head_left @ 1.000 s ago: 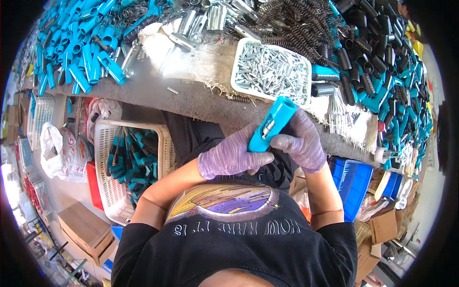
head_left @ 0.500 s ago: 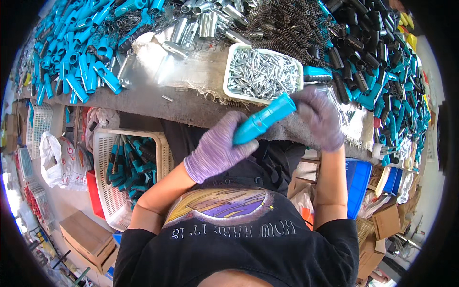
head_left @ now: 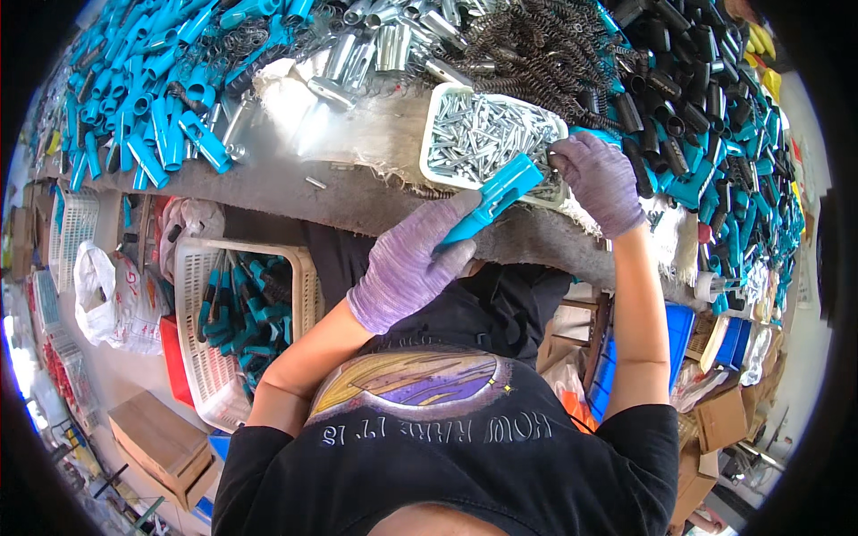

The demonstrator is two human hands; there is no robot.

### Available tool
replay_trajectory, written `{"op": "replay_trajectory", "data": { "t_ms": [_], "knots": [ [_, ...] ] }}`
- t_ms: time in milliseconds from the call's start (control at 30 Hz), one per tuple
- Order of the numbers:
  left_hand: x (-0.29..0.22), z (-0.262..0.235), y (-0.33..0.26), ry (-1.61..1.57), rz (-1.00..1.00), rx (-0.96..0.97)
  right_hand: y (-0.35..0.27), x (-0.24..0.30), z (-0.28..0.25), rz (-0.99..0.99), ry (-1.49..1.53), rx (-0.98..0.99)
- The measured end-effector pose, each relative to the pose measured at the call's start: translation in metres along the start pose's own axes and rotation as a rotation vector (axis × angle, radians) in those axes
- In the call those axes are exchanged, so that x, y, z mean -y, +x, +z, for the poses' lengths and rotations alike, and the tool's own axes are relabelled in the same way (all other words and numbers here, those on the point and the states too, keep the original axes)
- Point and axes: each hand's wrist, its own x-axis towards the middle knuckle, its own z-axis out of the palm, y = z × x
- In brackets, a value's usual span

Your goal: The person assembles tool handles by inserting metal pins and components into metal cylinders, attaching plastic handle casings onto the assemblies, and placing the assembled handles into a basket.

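My left hand (head_left: 407, 268), in a purple-grey knit glove, is closed round a teal plastic tube (head_left: 508, 192) with a long slot in its side. The tube tilts up to the right, its far end over the near edge of a white tray (head_left: 424, 147) of small metal pins (head_left: 487, 134). At the tray's right rim is my right hand (head_left: 601, 183), gloved alike, with thumb and fingers pinched together. Whatever lies between those fingertips is too small to make out.
Teal tubes (head_left: 161, 134) are heaped at the far left. Metal sleeves (head_left: 391, 46) and dark coil springs (head_left: 545, 49) lie behind the tray, black grips (head_left: 684, 116) to the right. A loose pin (head_left: 315, 183) rests near the bench edge. Below left stands a white basket (head_left: 210, 357) of teal-black parts.
The teal tube has turned in my left hand, so its slot now shows. My right hand has moved from the tube's end up to the tray's right rim.
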Motion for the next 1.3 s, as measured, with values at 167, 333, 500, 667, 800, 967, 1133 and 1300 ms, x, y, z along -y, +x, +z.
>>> {"op": "replay_trajectory", "data": {
  "t_ms": [167, 333, 500, 667, 800, 967, 1133, 1300],
  "knots": [
    [-0.009, -0.003, 0.0, -0.741, -0.463, 0.026, -0.018, 0.039, -0.012, 0.044, 0.508, -0.229],
    [-0.024, -0.001, 0.01, -1.227, -0.758, 0.077, -0.03, 0.092, -0.006, -0.001, 1.007, -0.252],
    [-0.019, 0.001, 0.008, -1.172, -0.691, 0.122, -0.038, 0.094, 0.0, 0.271, 1.463, -0.083],
    [-0.021, 0.003, 0.001, -0.953, -0.64, 0.146, -0.04, 0.097, -0.009, 0.493, 1.817, 0.171],
    [-0.02, 0.002, 0.002, -1.103, -0.659, 0.306, -0.051, 0.096, -0.014, 0.392, 1.79, 0.223],
    [-0.024, 0.003, 0.005, -1.328, -0.858, 0.425, -0.06, 0.102, -0.012, 0.432, 1.765, 0.133],
    [-0.024, -0.002, 0.005, -1.278, -0.887, 0.396, -0.05, 0.079, -0.027, 0.244, 1.596, 0.212],
    [-0.018, 0.0, 0.003, -1.318, -0.839, 0.365, -0.035, -0.011, -0.022, 0.077, 0.088, -0.133]
  ]
}}
